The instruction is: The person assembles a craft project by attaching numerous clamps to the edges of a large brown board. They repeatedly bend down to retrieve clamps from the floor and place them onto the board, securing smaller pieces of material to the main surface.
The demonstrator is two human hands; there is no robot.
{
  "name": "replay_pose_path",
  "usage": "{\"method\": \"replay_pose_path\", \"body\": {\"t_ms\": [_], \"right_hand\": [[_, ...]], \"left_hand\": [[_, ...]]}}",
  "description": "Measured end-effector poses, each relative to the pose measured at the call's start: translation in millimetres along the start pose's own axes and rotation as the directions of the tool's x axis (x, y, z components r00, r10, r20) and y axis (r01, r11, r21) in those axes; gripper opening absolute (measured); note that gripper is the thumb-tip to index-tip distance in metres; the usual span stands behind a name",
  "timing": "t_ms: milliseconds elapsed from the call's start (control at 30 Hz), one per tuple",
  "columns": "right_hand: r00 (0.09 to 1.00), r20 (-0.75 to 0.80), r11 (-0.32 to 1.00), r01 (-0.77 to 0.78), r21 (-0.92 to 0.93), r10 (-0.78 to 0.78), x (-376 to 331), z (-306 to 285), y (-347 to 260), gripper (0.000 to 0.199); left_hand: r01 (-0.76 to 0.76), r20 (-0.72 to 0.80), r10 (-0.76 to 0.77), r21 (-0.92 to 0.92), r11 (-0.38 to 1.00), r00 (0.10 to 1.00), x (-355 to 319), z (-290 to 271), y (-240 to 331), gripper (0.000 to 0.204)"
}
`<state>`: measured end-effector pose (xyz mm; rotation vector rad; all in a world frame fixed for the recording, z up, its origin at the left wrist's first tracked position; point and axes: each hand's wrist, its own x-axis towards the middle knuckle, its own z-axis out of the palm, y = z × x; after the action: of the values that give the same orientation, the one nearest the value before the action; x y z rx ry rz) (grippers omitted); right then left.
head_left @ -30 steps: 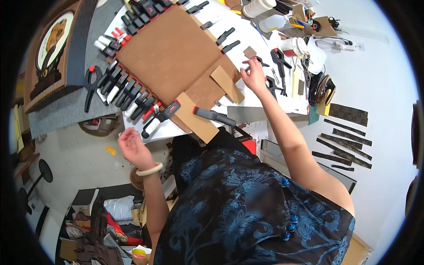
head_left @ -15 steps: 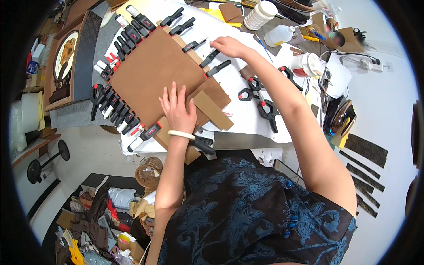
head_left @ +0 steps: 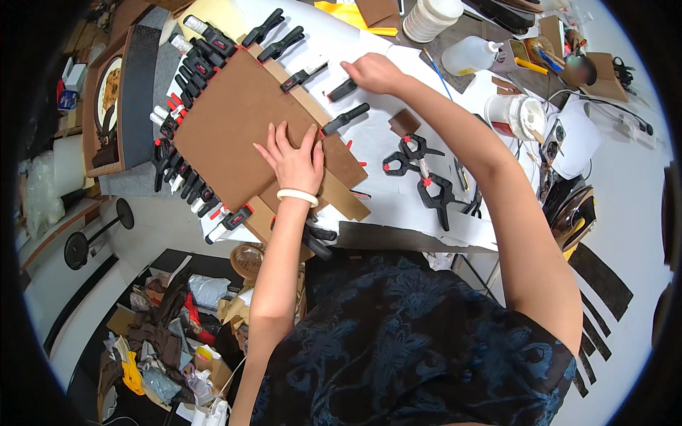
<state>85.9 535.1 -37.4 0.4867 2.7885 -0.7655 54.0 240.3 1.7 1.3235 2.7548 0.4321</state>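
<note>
A large brown leather-like panel [head_left: 231, 124] lies on the table, its edges lined with several black clamps [head_left: 192, 78]. My left hand [head_left: 297, 167] rests on its near right part with the fingers spread, beside a tan strip [head_left: 344, 199]. My right hand [head_left: 373, 73] is closed on a black spring clamp [head_left: 344, 90]. That clamp's red-padded tip is a little off the panel's right edge, between two clamps still gripping there. One of these, a black clamp [head_left: 346, 119], sits nearer to me.
Loose black spring clamps [head_left: 435, 199] lie right of the panel on white paper. A white tub [head_left: 515, 117], a squeeze bottle [head_left: 470, 57] and a ribbed white container [head_left: 430, 20] stand behind. A framed case [head_left: 128, 99] is at the left; a scrap bin [head_left: 160, 348] is below.
My right hand has drawn a spring clamp off the panel's right edge. My left hand has shifted slightly right and its fingers have spread wider. The whole view has shifted a little.
</note>
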Motion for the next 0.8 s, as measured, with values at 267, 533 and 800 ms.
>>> {"method": "replay_pose_path", "body": {"t_ms": [267,533,800], "right_hand": [[0.844,-0.403,0.935,0.317,-0.158,-0.354,-49.5,12.6,-16.8,0.037],[0.959,-0.05,0.956,0.283,0.075,-0.28,-39.8,46.6,-39.7,0.068],[0.972,0.096,0.977,0.209,0.049,-0.213,-46.1,28.8,-32.6,0.068]], "left_hand": [[-0.014,0.002,0.014,0.027,1.0,1.0,-1.3,7.3,-1.2,0.039],[-0.033,-0.013,0.034,0.037,0.999,0.999,0.2,9.3,-0.9,0.04],[-0.027,-0.038,0.028,0.021,0.999,0.999,-0.7,12.0,-1.6,0.041]]}}
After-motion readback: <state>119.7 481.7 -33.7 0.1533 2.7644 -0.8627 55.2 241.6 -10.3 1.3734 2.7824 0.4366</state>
